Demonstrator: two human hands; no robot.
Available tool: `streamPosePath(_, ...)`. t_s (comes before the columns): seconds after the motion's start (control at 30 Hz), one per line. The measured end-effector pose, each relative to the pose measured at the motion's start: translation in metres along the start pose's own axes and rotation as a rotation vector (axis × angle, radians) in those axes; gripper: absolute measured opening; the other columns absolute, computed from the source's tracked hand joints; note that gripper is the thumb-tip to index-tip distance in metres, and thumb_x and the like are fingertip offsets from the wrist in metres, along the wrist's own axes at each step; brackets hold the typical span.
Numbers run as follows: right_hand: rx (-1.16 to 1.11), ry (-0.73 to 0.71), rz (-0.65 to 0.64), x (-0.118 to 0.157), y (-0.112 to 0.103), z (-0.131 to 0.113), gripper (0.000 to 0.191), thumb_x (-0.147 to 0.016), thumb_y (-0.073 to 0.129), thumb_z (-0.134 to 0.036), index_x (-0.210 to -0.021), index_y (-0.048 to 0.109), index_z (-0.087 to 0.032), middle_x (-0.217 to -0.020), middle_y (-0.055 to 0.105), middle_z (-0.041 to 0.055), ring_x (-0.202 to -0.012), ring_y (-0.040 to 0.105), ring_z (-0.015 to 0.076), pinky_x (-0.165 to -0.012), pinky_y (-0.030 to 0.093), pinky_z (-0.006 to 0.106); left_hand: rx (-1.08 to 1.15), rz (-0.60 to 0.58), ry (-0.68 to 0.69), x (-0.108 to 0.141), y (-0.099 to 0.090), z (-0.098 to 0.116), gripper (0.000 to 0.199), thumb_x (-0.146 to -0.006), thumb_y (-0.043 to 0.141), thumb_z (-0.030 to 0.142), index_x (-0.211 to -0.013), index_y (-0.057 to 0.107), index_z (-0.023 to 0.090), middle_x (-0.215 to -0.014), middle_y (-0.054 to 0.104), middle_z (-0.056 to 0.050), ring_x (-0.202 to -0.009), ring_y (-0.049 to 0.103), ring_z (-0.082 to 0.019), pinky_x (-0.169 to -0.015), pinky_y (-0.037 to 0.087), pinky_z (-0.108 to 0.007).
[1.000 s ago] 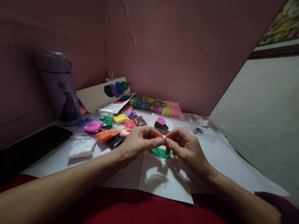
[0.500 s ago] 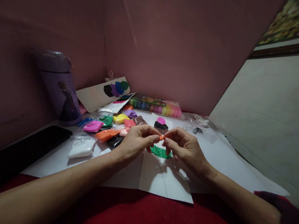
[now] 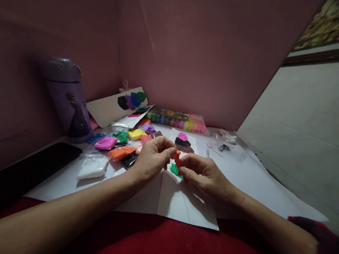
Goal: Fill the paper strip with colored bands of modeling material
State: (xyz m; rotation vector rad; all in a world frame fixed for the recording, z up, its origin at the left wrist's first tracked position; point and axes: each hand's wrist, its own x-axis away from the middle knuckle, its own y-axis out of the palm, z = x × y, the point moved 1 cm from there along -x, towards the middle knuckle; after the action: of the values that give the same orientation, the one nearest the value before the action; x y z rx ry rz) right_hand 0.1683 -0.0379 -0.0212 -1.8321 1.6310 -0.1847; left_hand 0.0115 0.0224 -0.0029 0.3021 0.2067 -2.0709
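A small piece of orange clay (image 3: 177,158) is stretched between both hands. My left hand (image 3: 153,158) pinches its upper end between thumb and fingers. Lower and to the right, my right hand (image 3: 207,175) pinches the other end. Beneath the hands lies a white paper (image 3: 180,205) with pink, black, brown and green textured patches; the hands hide part of it. Close to my left hand, an orange clay packet (image 3: 121,152) rests among several other coloured packets.
A purple cup (image 3: 68,100) stands at the back left, behind a black object (image 3: 56,154). A tray of coloured balls (image 3: 176,120) and a painted card (image 3: 105,109) lie by the pink wall. Clear plastic bags (image 3: 230,147) are at the right.
The orange clay has been drawn out longer and now slants downward. My right hand has moved down and slightly left, and my left hand a little up and to the left.
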Motion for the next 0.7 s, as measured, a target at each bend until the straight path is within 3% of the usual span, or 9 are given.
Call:
streamPosePath(0.17, 0.024, -0.013, 0.000, -0.0011, -0.0018, -0.0021, 0.009, -0.087, 0.051, -0.023, -0.085, 0.059, -0.019, -0.081, 0.062, 0.0013, -0.073, 0.055, 0.0136, -0.067, 0.045, 0.028, 0.039, -0.121, -0.069, 0.0023, 0.0012, 0.0008, 0.028, -0.081, 0.055, 0.038, -0.080, 0.056, 0.011, -0.063, 0.052, 0.002, -0.051, 0.047, -0.007, -0.048, 0.040, -0.021)
streamPosePath(0.3, 0.013, -0.006, -0.015, -0.0016, -0.0020, -0.0035, 0.011, -0.088, 0.050, -0.022, -0.087, 0.060, -0.018, -0.082, 0.064, 0.0025, -0.075, 0.057, 0.0144, -0.067, 0.045, 0.028, 0.061, -0.194, -0.094, 0.0028, 0.0026, -0.0010, 0.033, -0.074, 0.064, 0.042, -0.074, 0.053, 0.011, -0.064, 0.055, 0.001, -0.053, 0.049, -0.007, -0.049, 0.040, -0.020)
streamPosePath(0.7, -0.050, 0.009, 0.007, -0.0013, -0.0012, 0.0009, 0.013, -0.089, 0.052, -0.028, -0.089, 0.063, -0.020, -0.083, 0.065, 0.0019, -0.071, 0.056, 0.0123, -0.062, 0.045, 0.025, 0.056, -0.116, -0.098, 0.0005, 0.0007, -0.0044, 0.023, -0.073, 0.065, 0.032, -0.076, 0.052, 0.012, -0.059, 0.054, 0.002, -0.051, 0.050, -0.009, -0.047, 0.042, -0.022)
